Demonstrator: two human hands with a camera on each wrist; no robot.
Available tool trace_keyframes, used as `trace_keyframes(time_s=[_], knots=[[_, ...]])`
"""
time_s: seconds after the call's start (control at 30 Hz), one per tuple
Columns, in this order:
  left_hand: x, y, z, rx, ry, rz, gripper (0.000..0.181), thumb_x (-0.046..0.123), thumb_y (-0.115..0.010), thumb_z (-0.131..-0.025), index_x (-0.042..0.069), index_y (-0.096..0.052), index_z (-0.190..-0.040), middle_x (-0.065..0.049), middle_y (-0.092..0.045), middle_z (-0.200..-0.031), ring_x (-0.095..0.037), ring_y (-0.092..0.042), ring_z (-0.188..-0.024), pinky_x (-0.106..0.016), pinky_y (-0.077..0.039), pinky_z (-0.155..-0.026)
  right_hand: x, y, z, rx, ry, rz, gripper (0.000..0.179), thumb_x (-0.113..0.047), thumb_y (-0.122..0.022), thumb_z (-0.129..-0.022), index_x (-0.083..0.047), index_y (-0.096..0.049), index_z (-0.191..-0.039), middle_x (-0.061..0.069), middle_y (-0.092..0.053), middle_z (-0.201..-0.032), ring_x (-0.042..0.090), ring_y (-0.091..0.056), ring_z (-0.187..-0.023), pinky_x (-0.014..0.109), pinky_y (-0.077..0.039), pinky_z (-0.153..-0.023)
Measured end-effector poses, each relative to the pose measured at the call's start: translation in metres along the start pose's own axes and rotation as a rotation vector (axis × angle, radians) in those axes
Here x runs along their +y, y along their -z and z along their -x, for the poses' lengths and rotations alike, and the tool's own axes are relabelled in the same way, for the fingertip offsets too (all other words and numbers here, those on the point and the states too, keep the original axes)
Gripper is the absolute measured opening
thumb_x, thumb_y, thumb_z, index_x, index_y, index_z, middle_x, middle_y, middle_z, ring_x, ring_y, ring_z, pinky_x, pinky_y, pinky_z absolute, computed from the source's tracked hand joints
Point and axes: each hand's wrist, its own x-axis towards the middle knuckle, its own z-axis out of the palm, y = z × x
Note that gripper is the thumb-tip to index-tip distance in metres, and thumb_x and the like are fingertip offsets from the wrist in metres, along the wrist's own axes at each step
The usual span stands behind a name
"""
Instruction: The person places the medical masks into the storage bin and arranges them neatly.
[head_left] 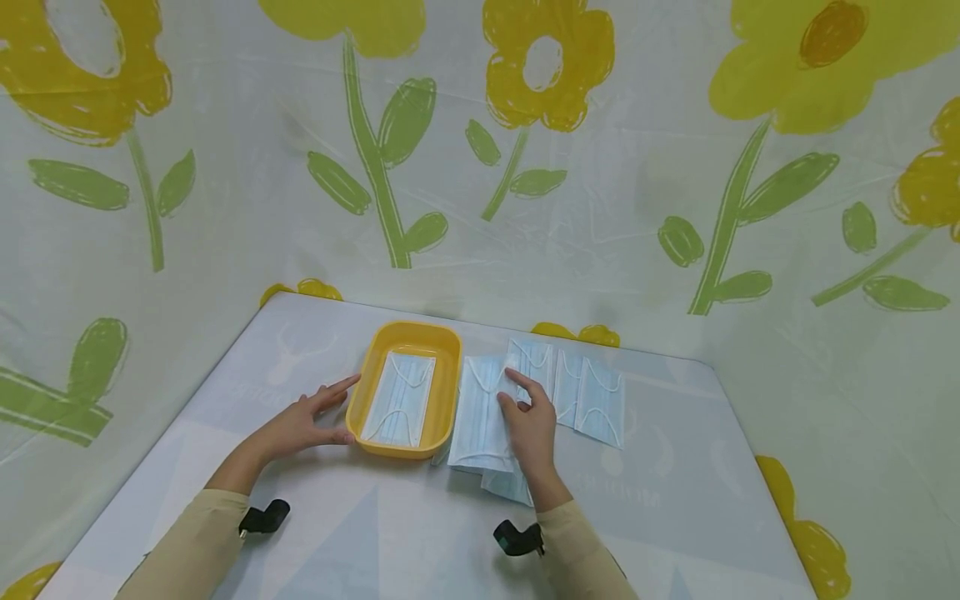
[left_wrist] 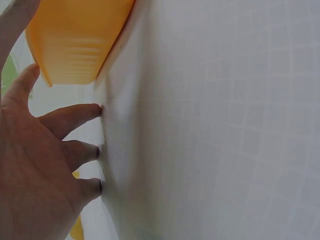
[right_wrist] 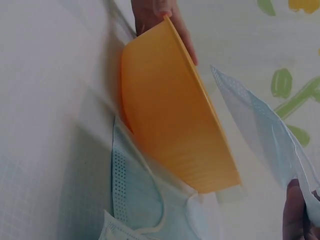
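A yellow plastic basin [head_left: 417,335] stands on the table with one light blue face mask [head_left: 397,396] lying flat inside. My left hand [head_left: 296,427] is at its left side, fingers spread, with the index fingertip [left_wrist: 33,72] right at the rim; the other fingertips reach down to the table in the left wrist view. Just right of the basin, my right hand [head_left: 534,425] pinches another face mask [head_left: 478,412] by its right edge between thumb and fingers. In the right wrist view that mask [right_wrist: 262,122] is raised, tilted, above the table.
Beneath the held mask lies another mask [head_left: 508,485], partly hidden. Several more masks [head_left: 600,400] lie side by side farther right on the pale patterned table [head_left: 337,533]. Behind the table hangs a flower-print cloth [head_left: 570,250].
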Motion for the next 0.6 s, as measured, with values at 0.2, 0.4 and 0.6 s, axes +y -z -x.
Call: trace_keyframes(time_s=[0.2, 0.4, 0.6], knots=[[0.0, 0.0, 0.0, 0.0, 0.006, -0.003, 0.104, 0.051, -0.085, -0.077, 0.03, -0.028, -0.162, -0.026, -0.041, -0.155, -0.056, -0.007, -0.149, -0.073, 0.002, -0.117, -0.001, -0.008, -0.003, -0.021, 0.022, -0.05, 0.04, -0.003, -0.072, -0.093, -0.015, -0.07, -0.13, 0.003, -0.064, -0.136, 0.002, -0.038, -0.052, 0.015, -0.042, -0.053], [0.001, 0.0, 0.0, -0.001, 0.004, 0.003, 0.104, 0.05, -0.085, -0.077, 0.03, -0.028, -0.162, -0.026, -0.041, -0.154, -0.056, -0.007, -0.149, -0.074, 0.003, -0.117, -0.002, -0.018, -0.004, -0.032, 0.005, -0.038, 0.039, -0.006, -0.071, -0.094, -0.018, -0.069, -0.13, 0.001, -0.063, -0.137, 0.003, -0.043, -0.058, 0.016, -0.044, -0.055], [0.001, 0.0, 0.001, 0.001, -0.013, 0.009, 0.103, 0.048, -0.086, -0.078, 0.029, -0.028, -0.162, -0.027, -0.041, -0.154, -0.057, -0.007, -0.149, -0.074, 0.003, -0.116, -0.004, -0.029, -0.006, -0.038, -0.011, -0.026, 0.038, -0.007, -0.071, -0.094, -0.018, -0.069, -0.13, 0.001, -0.062, -0.138, 0.01, -0.045, -0.06, 0.018, -0.044, -0.055]])
